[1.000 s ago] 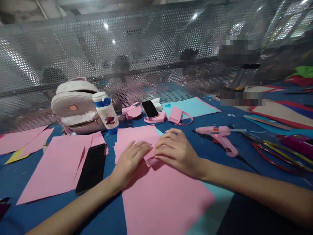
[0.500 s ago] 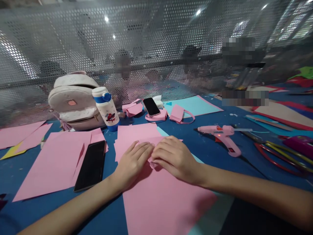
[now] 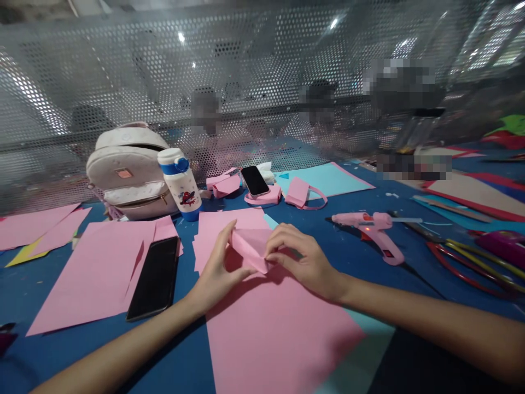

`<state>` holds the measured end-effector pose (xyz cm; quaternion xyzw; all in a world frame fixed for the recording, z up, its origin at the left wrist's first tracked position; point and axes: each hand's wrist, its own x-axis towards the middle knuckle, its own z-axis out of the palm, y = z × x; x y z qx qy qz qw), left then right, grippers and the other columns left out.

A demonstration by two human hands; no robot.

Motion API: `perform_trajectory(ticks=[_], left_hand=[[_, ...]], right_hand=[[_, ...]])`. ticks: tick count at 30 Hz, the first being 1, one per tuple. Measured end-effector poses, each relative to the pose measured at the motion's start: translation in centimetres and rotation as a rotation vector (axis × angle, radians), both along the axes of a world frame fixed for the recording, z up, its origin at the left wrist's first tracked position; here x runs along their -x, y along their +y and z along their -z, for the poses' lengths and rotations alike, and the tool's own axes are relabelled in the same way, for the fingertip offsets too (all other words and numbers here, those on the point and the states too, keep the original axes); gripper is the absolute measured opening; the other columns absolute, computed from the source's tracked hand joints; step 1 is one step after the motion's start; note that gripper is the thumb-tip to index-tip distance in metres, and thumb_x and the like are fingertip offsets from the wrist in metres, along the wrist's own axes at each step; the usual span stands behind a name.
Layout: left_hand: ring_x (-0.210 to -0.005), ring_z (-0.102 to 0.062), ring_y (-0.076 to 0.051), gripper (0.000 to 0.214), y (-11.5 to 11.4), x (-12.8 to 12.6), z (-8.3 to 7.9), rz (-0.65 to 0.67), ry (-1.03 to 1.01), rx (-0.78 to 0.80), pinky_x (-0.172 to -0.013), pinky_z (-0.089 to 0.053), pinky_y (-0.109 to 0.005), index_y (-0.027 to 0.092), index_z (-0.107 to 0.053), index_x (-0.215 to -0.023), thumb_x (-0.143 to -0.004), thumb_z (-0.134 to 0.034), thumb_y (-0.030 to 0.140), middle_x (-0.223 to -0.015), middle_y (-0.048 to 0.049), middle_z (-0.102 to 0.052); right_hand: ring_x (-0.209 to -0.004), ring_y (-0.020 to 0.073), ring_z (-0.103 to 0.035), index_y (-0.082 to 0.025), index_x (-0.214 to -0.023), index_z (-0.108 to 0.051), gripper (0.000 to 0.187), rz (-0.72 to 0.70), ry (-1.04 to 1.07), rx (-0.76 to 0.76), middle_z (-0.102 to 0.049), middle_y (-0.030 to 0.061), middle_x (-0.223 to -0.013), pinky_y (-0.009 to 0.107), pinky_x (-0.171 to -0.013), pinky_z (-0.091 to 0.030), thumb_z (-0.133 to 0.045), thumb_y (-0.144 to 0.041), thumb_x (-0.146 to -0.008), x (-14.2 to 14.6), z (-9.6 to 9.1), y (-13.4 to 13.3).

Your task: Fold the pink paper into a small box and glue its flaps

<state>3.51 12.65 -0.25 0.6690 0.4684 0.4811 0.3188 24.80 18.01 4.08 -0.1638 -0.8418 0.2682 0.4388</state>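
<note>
A small folded piece of pink paper [image 3: 251, 249] is held between my two hands, tilted above pink sheets [image 3: 283, 328] on the table. My left hand [image 3: 219, 265] grips its left side, the fingers behind and the thumb along the lower edge. With thumb and fingertips, my right hand [image 3: 301, 260] pinches its right corner. Right of that hand lies a pink glue gun [image 3: 369, 221] with a small orange light on its body. Small pink paper bags with strap handles, one of them a paper bag [image 3: 297, 192], sit farther back.
A black phone [image 3: 155, 279] lies on pink sheets at left. Behind it stand a white backpack [image 3: 131, 175] and a water bottle [image 3: 180, 186]. Scissors [image 3: 471, 262] with red and yellow handles lie at right. Another phone [image 3: 255, 180] rests on pink paper pieces before a perforated metal screen [image 3: 254, 65].
My hands pressed together over the pink paper before. Now they are farther apart, and the folded piece is lifted and tilted between them, its inside showing.
</note>
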Motion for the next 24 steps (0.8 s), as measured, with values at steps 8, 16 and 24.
perform_trajectory(ticks=[8, 16, 24], left_hand=[[-0.124, -0.059, -0.030, 0.090, 0.6, 0.2, -0.3, 0.089, -0.305, 0.188, -0.098, -0.053, -0.044, 0.026, -0.030, -0.151, -0.079, -0.080, 0.047, -0.141, -0.0168, -0.053], [-0.127, -0.055, -0.029, 0.076, 0.5, 0.3, -0.7, 0.040, -0.256, 0.178, -0.103, -0.048, -0.045, 0.025, -0.037, -0.148, -0.084, -0.075, 0.041, -0.139, -0.0144, -0.055], [-0.140, -0.044, -0.031, 0.075, 0.6, 0.3, -0.2, 0.024, -0.110, 0.073, -0.115, -0.038, -0.052, 0.026, -0.036, -0.148, -0.085, -0.074, 0.042, -0.143, -0.0148, -0.051]], right_hand=[[-0.075, 0.0169, -0.056, -0.020, -0.079, -0.062, 0.026, 0.001, 0.089, 0.208, -0.061, 0.0016, -0.080, 0.031, -0.073, -0.046, -0.062, -0.039, -0.096, 0.0, 0.1, 0.7], [-0.073, 0.0166, -0.054, -0.020, -0.078, -0.061, 0.027, -0.021, 0.082, 0.255, -0.059, 0.0010, -0.077, 0.031, -0.071, -0.045, -0.063, -0.040, -0.096, 0.0, -0.2, 0.7], [-0.078, 0.0175, -0.057, -0.021, -0.081, -0.062, 0.020, -0.036, 0.039, 0.141, -0.062, 0.0020, -0.081, 0.032, -0.074, -0.046, -0.062, -0.031, -0.097, -0.1, 0.1, 0.3]])
